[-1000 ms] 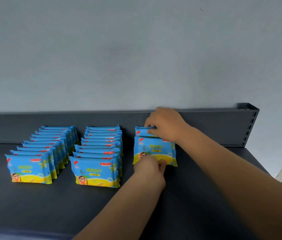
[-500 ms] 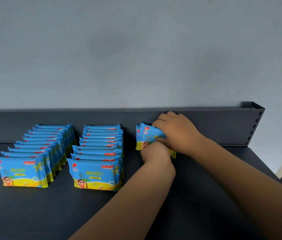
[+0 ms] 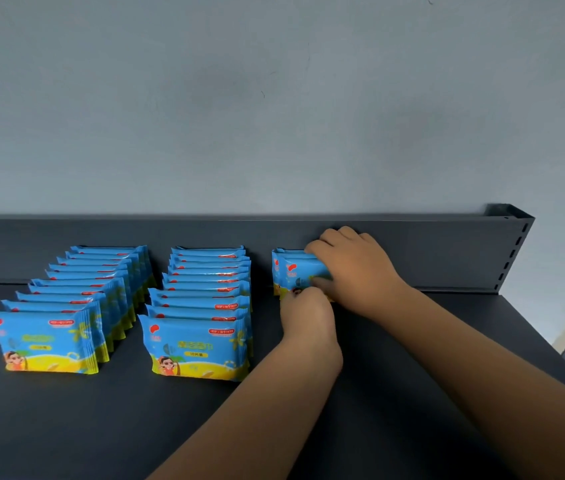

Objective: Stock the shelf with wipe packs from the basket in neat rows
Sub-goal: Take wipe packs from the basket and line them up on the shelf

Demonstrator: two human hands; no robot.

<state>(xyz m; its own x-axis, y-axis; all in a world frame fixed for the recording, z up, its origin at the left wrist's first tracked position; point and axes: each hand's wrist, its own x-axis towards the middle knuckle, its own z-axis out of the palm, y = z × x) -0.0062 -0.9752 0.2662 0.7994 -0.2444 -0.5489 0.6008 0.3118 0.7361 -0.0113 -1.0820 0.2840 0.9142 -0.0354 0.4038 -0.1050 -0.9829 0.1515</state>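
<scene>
Dark shelf (image 3: 66, 427): three rows upright wipe packs (image 3: 198, 344) on it

Blue-and-yellow printed plastic wipe packs, standing upright in three rows on one dark grey metal shelf (image 3: 66, 427):
- Row at 9 o'clock (image 3: 66, 306): about ten packs.
- Middle row (image 3: 205, 306): about ten packs.
- Row at 3 o'clock (image 3: 291, 271): two packs visible, partly hidden.

Bare hands: two, left hand (image 3: 307, 315) and right hand (image 3: 354, 268).
</scene>
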